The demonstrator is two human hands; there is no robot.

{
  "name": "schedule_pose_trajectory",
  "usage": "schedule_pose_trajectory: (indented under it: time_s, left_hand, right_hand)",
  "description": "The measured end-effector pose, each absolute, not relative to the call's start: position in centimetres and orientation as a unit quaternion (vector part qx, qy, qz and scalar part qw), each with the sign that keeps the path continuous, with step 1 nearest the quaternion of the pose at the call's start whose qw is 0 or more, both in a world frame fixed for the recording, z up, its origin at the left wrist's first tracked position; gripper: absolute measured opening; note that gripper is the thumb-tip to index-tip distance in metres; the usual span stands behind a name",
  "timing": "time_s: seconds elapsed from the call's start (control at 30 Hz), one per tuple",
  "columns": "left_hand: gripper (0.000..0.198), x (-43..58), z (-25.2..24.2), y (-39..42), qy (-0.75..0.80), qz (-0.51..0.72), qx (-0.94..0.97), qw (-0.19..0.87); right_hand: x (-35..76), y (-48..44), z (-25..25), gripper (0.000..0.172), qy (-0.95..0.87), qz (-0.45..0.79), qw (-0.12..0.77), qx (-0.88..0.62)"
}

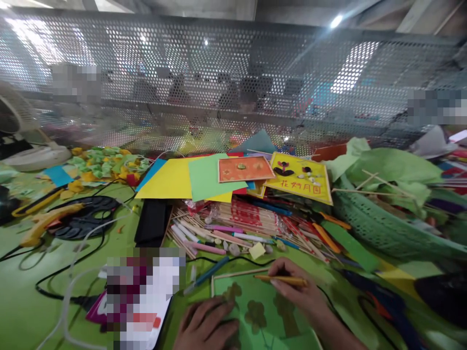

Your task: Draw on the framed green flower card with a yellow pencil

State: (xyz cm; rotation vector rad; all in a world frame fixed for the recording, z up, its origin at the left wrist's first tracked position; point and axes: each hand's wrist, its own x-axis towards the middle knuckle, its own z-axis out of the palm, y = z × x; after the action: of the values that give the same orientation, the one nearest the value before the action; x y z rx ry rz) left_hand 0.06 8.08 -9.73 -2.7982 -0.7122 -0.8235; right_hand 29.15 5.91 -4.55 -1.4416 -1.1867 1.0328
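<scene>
A green picture card point(264, 313) edged with pale sticks lies at the bottom middle, with dark green tree and flower shapes on it. My left hand point(208, 322) rests flat over its left side, fingers slightly apart and holding nothing. Between the fingers of my right hand point(297, 289) is a yellow-orange marker pen point(279, 280), its tip pointing left near the card's upper edge. My right palm is over the card's right side. A blue-grey pen point(211, 273) lies just beyond the card's top left corner.
A blurred-out phone point(155, 301) and cables are on the left, beside a yellow glue gun point(51, 223). Pens and sticks point(233, 233) lie ahead, below coloured paper point(168, 180) and two finished-looking pictures point(299, 177). A green basket point(383, 223) and dark blue glue gun point(386, 301) stand right.
</scene>
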Motion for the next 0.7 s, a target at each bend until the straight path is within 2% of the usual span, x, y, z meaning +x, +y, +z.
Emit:
schedule_pose_trajectory:
  time_s: [0.13, 0.33, 0.4, 0.5, 0.7]
  left_hand:
    - [0.02, 0.2, -10.0, 7.8, -0.272, -0.279, -0.92, 0.046]
    - [0.019, 0.3, -8.1, 8.6, -0.225, -0.303, -0.924, 0.057]
    - [0.017, 0.5, -7.1, 8.2, -0.245, -0.309, -0.919, 0.027]
    - [0.026, 1.0, -5.5, 6.9, -0.28, -0.255, -0.924, -0.056]
    - [0.024, 1.7, -3.7, 5.5, -0.36, -0.221, -0.883, -0.206]
  right_hand:
    - [29.2, 5.9, -4.8, 0.025, -0.481, 0.433, 0.494, -0.581]
    - [29.1, 6.0, -4.9, 0.02, -0.487, 0.423, 0.491, -0.586]
    - [29.0, 5.9, -4.7, 0.018, -0.482, 0.424, 0.486, -0.593]
    - [29.1, 5.7, -4.1, 0.017, -0.5, 0.413, 0.473, -0.596]
    - [29.3, 5.5, -3.4, 0.017, -0.5, 0.401, 0.457, -0.617]
